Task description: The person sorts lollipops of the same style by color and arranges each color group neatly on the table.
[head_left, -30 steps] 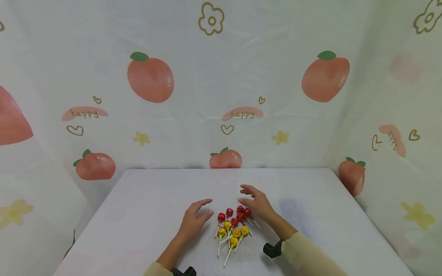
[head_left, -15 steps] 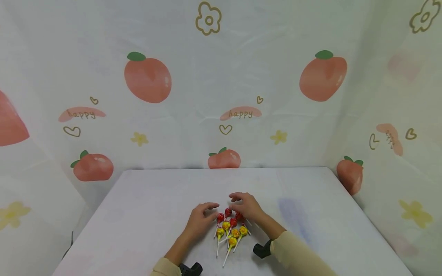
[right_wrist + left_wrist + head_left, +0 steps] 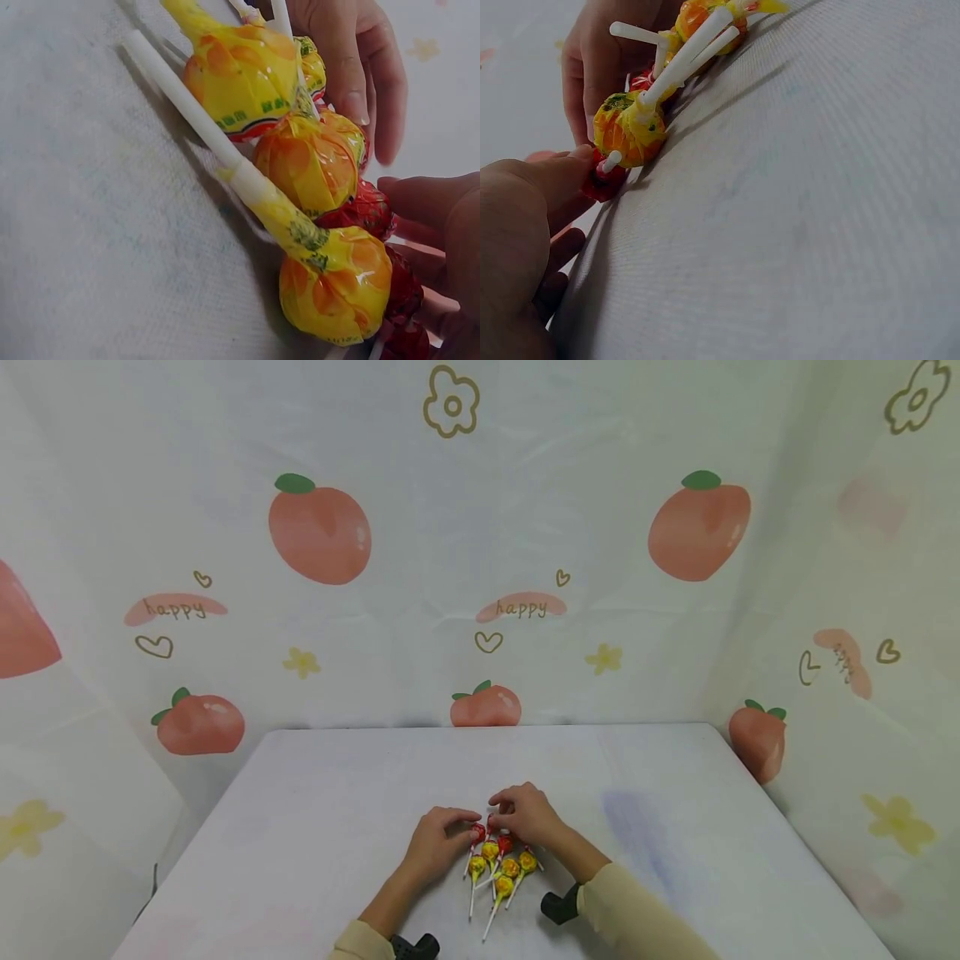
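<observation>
Close around red lollipops (image 3: pixel 505 843), both hands (image 3: pixel 437 843) (image 3: pixel 531 815)

A draped booth — fruit-print cloth (image 3: pixel 420 543) behind a white table (image 3: pixel 337 785).

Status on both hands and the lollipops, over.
Left hand, right hand at opposite sides of the red lollipops. Yellow lollipops bunched, mostly nearer side. No obstruction visible.

I could read "happy" twice on the printed backdrop (image 3: pixel 487 518): on the left pink brushstroke (image 3: pixel 176 608) and the middle pink brushstroke (image 3: pixel 521 607). The sideways pink brushstroke (image 3: pixel 845 662) bore lettering too distorted for me; green characters on a yellow lollipop wrapper (image 3: pixel 241 81) were illegible.
</observation>
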Demonstrator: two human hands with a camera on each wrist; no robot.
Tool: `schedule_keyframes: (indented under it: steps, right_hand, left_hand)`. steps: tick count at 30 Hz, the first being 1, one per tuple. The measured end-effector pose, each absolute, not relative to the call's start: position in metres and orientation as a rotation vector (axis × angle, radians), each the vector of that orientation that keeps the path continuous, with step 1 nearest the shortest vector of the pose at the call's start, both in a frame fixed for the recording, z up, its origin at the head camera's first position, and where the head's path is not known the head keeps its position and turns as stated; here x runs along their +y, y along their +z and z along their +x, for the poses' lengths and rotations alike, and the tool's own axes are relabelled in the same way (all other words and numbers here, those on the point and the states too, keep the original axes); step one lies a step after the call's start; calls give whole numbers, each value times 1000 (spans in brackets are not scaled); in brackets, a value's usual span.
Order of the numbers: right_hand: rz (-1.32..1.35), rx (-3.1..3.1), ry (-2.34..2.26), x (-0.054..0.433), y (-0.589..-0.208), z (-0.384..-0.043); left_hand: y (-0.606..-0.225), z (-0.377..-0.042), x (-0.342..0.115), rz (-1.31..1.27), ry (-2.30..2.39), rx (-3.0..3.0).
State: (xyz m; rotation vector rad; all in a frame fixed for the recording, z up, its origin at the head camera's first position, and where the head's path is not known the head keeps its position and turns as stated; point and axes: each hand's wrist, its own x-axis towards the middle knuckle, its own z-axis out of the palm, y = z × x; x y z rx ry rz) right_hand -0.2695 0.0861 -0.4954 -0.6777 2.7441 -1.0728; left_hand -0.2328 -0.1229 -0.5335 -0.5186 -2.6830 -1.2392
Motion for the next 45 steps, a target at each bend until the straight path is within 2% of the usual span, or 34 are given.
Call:
schedule_keyframes:
  steps: [32, 45]
  right_hand:
    - [-663, 2789, -974, 81, -498, -264]
    - [-608, 2881, -941, 75, -482, -274]
  left_hand:
    - [-518, -237, -130, -493, -1353, -2844]
    - [-505, -253, -148, -266, -1300, -2792]
